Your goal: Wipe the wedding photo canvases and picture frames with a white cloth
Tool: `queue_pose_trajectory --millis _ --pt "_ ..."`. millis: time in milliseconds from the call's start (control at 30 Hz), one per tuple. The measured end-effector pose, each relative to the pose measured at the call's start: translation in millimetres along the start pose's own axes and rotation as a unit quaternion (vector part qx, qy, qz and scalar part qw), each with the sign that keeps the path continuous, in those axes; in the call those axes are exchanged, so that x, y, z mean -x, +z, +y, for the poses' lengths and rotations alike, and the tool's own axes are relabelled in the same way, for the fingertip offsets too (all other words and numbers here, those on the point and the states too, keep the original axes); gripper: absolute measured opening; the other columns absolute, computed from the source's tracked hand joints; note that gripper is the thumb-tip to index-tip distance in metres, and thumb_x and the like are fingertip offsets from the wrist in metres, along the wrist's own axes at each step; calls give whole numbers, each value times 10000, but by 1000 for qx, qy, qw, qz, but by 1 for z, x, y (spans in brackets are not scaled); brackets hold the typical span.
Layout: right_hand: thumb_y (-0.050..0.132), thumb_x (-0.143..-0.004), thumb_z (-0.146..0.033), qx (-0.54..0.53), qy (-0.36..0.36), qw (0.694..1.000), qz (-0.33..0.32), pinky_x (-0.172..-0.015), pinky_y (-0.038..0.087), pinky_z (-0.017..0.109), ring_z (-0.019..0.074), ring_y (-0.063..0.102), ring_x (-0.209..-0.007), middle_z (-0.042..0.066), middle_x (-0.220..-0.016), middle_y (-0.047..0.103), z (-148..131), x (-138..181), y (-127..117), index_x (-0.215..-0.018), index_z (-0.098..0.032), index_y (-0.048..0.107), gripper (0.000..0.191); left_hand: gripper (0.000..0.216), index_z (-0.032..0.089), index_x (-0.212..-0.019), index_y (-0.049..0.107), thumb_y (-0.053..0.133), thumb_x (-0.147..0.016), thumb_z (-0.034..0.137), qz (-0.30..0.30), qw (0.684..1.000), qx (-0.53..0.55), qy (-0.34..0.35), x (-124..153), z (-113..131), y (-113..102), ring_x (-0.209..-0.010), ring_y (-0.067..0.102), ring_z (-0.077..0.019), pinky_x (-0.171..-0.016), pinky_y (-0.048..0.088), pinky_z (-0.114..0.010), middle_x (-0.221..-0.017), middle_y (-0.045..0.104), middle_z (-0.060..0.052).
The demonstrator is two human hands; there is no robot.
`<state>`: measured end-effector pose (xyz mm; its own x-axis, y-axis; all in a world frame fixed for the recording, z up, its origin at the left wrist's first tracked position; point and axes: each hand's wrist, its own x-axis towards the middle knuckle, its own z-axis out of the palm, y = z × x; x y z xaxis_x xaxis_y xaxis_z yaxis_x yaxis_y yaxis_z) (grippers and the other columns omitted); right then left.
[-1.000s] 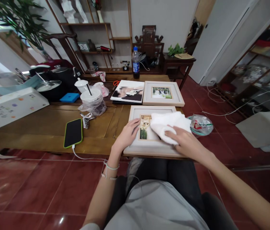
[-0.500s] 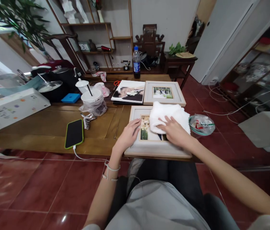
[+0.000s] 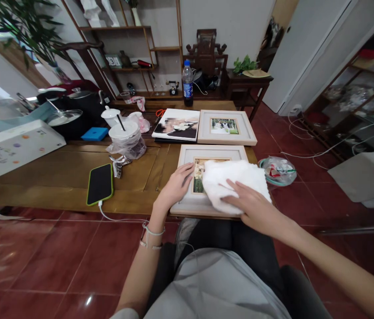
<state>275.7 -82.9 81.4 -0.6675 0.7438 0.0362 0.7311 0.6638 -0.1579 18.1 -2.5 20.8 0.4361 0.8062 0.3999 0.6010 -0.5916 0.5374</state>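
Note:
A pale picture frame (image 3: 187,155) with a photo in it lies flat at the near edge of a low wooden table (image 3: 67,173). My left hand (image 3: 175,186) rests on the frame's left side, fingers stretched flat on it. My right hand (image 3: 253,208) presses a folded white cloth (image 3: 233,179) onto the frame's glass, fingers spread over the cloth's near part. The cloth covers most of the photo and the frame's right side.
Behind lie a second framed photo (image 3: 226,127) and a frameless photo print (image 3: 176,125). A phone in a green case (image 3: 99,184) is plugged in at left, by a bagged cup with a straw (image 3: 125,139). A cola bottle (image 3: 187,84) stands at the table's back. A clear bowl (image 3: 278,170) sits on the red tiled floor at right.
My right hand has slid the cloth from the frame's upper part towards me and to the near right corner. My left hand has kept still on the frame.

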Motion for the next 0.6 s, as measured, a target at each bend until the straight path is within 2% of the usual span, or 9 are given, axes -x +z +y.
queue_pose_trajectory --millis 133,233,300,433,600 --pt "457 -596 41 66 40 995 62 -1090 245 485 300 228 -1369 145 -1469 331 44 -36 7 -1241 -154 551 680 349 151 -1225 559 409 -916 210 0 1000 10 2 0 0 -1 -1257 464 -234 -1072 367 -469 -1325 534 -125" --pt "499 -632 25 129 63 986 88 -1078 164 577 360 143 -1380 151 -1498 262 66 -64 7 -1240 -166 557 640 346 140 -1217 565 415 -914 211 0 1000 11 -5 0 1 -2 -1258 464 -237 -1075 366 -458 -1322 535 -132" --pt "499 -660 12 163 63 982 78 -1045 133 645 395 150 -1369 146 -1491 281 73 -78 7 -1236 -186 563 613 346 130 -1216 565 418 -914 213 0 1000 10 -10 -1 2 -2 -1261 461 -237 -1078 364 -451 -1320 536 -138" --pt "449 -697 1 168 47 984 33 -995 173 685 404 254 -1330 138 -1447 372 65 -82 6 -1245 -205 556 595 339 122 -1207 569 419 -915 205 1 1000 13 -12 -1 2 -1 -1261 461 -227 -1084 359 -432 -1321 535 -136" --pt "431 -673 9 88 1 995 -37 -1015 207 652 366 312 -1315 135 -1407 435 24 -41 -3 -1228 -201 572 610 337 111 -1203 571 420 -916 204 8 1000 9 -12 0 1 1 -1262 459 -221 -1088 357 -420 -1319 535 -142"
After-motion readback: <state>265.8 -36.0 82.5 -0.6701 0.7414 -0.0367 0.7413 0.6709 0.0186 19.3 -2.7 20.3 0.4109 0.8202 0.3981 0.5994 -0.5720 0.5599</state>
